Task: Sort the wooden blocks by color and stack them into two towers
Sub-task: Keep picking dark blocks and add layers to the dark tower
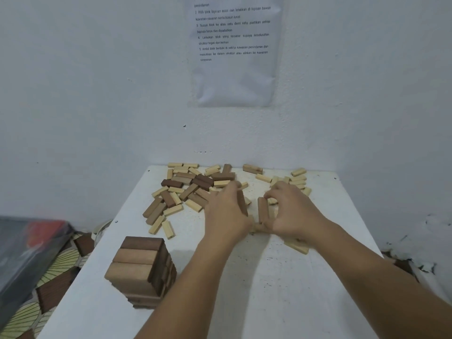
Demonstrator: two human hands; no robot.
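We list one brown block (262, 210), mid-worktop (269, 285), pinched by our right hand's (293, 214) curled fingers (281, 192). A second brown block (242, 203) lies against our left hand (226, 214); whether that hand grips it we cannot tell. A brown tower (141, 265) stands near left.

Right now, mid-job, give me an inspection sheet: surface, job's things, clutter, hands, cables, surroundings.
Surface: white table, speckled with dark marks.
Job's things: brown tower at the front left; mixed pile of light and brown blocks at the far edge; light blocks at the far right; no light tower seen.
Clutter: nothing seen.
Hands: right hand curls round brown blocks; left hand lies beside them, grip hidden.
Cables: nothing seen.
Surroundings: white wall with a printed sheet; patterned floor and a dark case to the left.
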